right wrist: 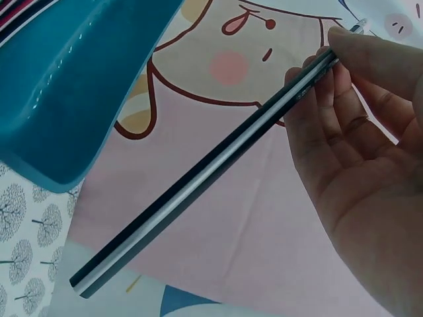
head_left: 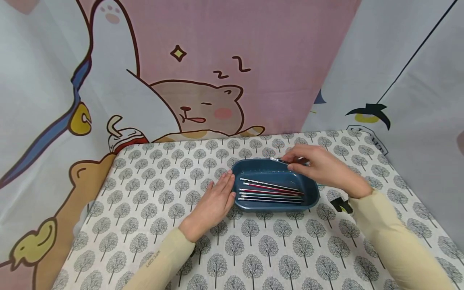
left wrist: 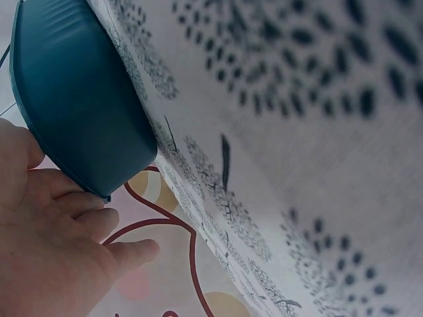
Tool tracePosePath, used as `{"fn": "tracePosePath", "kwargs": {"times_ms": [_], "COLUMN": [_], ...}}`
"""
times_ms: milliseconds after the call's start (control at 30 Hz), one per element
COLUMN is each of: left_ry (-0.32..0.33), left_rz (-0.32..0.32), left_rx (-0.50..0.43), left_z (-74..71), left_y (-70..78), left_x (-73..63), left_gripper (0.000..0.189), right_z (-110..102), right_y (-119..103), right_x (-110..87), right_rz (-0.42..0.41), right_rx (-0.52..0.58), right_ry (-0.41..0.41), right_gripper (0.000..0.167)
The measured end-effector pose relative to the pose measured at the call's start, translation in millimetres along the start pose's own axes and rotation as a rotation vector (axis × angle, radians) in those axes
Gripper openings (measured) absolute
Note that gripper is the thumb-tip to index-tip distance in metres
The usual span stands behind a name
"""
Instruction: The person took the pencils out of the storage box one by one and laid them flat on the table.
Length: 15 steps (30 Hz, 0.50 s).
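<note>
In the head view, a blue plastic tray (head_left: 277,209) holds several striped and dark pencils (head_left: 270,193) lying side by side. My left hand (head_left: 216,200) rests against the tray's left end, its fingers extended along the rim. The left wrist view shows those fingers touching the outer wall of the tray (left wrist: 82,99). Above the tray's far right part, my right hand (head_left: 317,164) pinches a single pencil between thumb and fingers. This pencil (right wrist: 205,165) is dark with silver stripes; its blunt end points away from the hand, and a pale tip shows past the thumb.
A cloth with a tree print (head_left: 250,253) covers the table. Behind and beside it hang curtains with cartoon animals (head_left: 214,108). A small black and yellow patch (head_left: 341,205) lies near the right sleeve.
</note>
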<state>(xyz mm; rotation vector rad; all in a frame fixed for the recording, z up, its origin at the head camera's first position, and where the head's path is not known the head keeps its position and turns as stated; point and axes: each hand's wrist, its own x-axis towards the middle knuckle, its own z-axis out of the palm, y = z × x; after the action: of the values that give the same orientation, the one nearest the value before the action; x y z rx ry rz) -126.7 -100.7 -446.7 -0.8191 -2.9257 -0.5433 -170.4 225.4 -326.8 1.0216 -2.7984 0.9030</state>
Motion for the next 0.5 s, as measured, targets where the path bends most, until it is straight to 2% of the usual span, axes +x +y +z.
{"fn": "tracePosePath", "kwargs": {"times_ms": [267, 500], "left_ry": [-0.01, -0.007], "left_rz": [-0.006, -0.003], "left_rx": [0.003, 0.005], "left_z": [-0.9, -0.7], "left_y": [0.4, 0.6], "left_x": [-0.3, -0.6], "left_gripper": [0.058, 0.058], "right_z": [-5.0, -9.5], "right_y": [3.0, 4.7], "right_x": [-10.9, -20.9], "right_rz": [-0.008, 0.012], "right_rx": [-0.039, -0.037], "right_ry": [0.049, 0.055], "right_gripper": [0.02, 0.02]}}
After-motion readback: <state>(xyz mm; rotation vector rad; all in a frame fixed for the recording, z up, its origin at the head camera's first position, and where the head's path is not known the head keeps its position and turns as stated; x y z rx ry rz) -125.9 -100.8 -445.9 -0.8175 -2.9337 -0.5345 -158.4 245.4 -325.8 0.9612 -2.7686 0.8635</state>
